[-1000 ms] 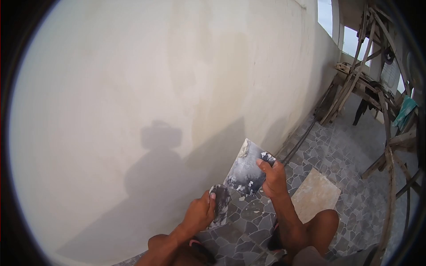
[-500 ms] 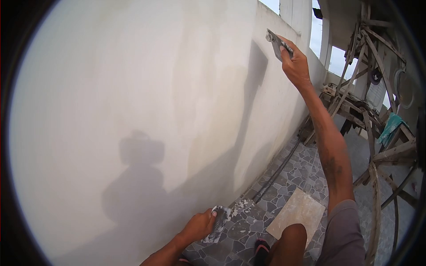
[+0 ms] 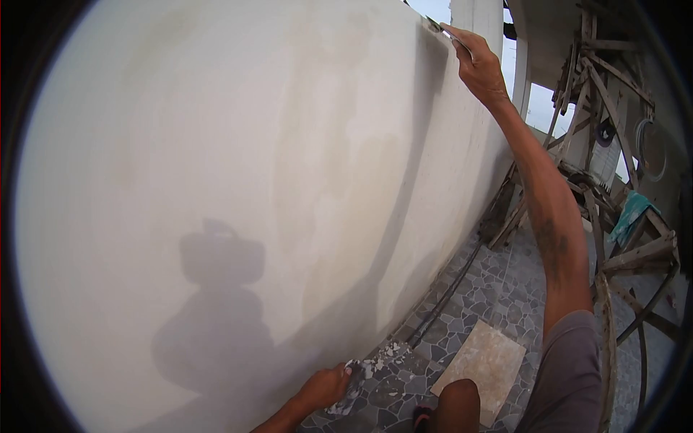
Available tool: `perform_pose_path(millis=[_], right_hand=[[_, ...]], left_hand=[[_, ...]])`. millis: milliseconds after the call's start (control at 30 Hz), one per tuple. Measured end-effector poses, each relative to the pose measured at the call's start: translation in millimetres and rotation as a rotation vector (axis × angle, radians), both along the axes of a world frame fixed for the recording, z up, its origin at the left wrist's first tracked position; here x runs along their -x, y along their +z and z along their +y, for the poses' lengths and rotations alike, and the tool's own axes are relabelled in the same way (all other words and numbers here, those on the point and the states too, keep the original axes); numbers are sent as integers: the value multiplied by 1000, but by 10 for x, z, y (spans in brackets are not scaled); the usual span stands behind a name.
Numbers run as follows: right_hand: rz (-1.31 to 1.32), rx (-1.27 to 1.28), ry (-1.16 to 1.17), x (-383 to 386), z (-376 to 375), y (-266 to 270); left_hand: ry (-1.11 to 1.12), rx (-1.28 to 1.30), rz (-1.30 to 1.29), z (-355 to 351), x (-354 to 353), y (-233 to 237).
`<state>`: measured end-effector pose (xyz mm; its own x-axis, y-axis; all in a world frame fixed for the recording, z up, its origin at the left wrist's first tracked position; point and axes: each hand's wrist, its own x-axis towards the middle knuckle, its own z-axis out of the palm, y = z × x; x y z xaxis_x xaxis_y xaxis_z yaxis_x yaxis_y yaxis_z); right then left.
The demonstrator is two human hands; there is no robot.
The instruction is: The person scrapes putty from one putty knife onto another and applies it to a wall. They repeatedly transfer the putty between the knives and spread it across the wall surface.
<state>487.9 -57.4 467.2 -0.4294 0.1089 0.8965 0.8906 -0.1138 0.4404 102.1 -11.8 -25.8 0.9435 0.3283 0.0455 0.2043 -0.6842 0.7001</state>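
My right hand (image 3: 479,66) is raised high at the wall's top edge and closed around a putty knife (image 3: 460,40). The blade's end is at the top of the pale, patchy wall (image 3: 332,180); whether it touches cannot be made out. Low down near the foot of the wall, my left hand (image 3: 323,388) grips a flat, putty-smeared scraper (image 3: 354,387), thumb on its face. White putty clings to this tool, whose lower edge is hard to tell from the floor behind it.
Stone-patterned floor tiles (image 3: 390,397) carry white flakes (image 3: 393,352) by the wall. A stained beige board (image 3: 485,364) lies beside my knee. A dark pipe (image 3: 449,297) runs along the wall's base. Wooden scaffolding (image 3: 639,256) with a green cloth (image 3: 630,214) stands at right.
My right hand and its putty knife have moved up to the wall's top edge, the blade now seen more edge-on. My left hand sits slightly lower in view, still holding its scraper.
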Motion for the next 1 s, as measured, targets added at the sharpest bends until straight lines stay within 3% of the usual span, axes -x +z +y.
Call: perform_pose_path(millis=[867,1000], right_hand=[[138,118,-81,18,141,84],[36,85,-102,17,165,111]], left_hand=[[10,31,51,-38,43,166],[23,23,45,-74,52,234]])
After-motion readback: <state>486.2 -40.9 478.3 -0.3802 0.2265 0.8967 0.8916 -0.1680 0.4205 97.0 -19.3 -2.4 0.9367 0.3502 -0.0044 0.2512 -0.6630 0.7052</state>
